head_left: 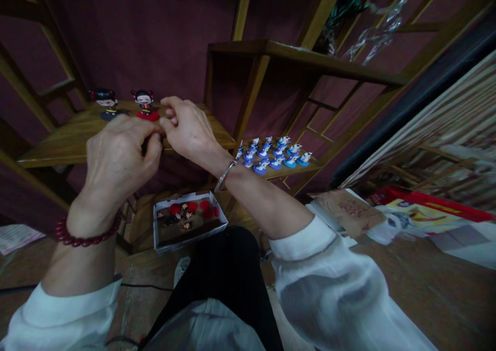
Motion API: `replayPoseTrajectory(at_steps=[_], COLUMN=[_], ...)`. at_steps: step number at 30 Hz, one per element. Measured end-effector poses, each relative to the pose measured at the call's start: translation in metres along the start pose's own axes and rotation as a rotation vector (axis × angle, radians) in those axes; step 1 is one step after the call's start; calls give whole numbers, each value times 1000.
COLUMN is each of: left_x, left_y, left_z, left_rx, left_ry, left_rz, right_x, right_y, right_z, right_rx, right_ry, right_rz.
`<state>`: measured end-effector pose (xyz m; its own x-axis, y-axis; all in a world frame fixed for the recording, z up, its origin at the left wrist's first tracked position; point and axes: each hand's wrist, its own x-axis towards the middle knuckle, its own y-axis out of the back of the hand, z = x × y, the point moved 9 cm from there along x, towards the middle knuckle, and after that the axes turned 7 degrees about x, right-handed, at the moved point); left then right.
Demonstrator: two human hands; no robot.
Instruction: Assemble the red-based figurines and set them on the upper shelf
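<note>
Two small black-haired figurines stand on the wooden shelf [58, 142]: one on a dark base [106, 102] at the left, the other on a red base [144, 103]. Just in front of the red base, my left hand [122, 147] is closed, its thumb and fingers pinched together. My right hand [189, 129] reaches in from the right with curled fingers, its thumb meeting the left fingertips. Whatever lies between the fingertips is hidden. Below the shelf, an open white box [189, 245] holds several small figurine parts [186, 214] and red round bases [205, 205].
On a lower shelf to the right stand several blue and purple figurines [277, 157]. An upper wooden shelf [294, 54] juts out above my right arm. Cardboard and a red-yellow package [426, 214] lie at the right. A dark cable [145, 286] crosses the floor.
</note>
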<state>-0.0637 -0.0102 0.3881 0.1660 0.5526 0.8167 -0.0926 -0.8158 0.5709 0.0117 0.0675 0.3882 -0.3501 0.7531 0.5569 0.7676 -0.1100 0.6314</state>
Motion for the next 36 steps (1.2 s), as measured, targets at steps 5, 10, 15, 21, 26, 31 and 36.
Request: replayPoseTrajectory(at_steps=[5,10,15,21,26,31,36], left_x=[-10,-22,-31,-40,-49,-61,-76], left_y=[9,18,19,16,17,19,3], left_z=[10,17,23,24,26,32,35], left_rx=[-177,-350,-391,-396,-426,-447,-459], left_ry=[-74,-92,-110,-86,-80,-124,-80], left_rz=[122,243,296,279,320,409,322], right_x=[-19,-38,-52,-64,-79,-96,-114], right_y=[10,15,17,17,20,14,3], right_z=[-10,-15,-19,-21,-28,-24,-9], right_rx=[11,44,61,60,73,84,197], right_ry=[55,123,186,234,293,246,232], right_rz=[24,46,64,92,147,131,161])
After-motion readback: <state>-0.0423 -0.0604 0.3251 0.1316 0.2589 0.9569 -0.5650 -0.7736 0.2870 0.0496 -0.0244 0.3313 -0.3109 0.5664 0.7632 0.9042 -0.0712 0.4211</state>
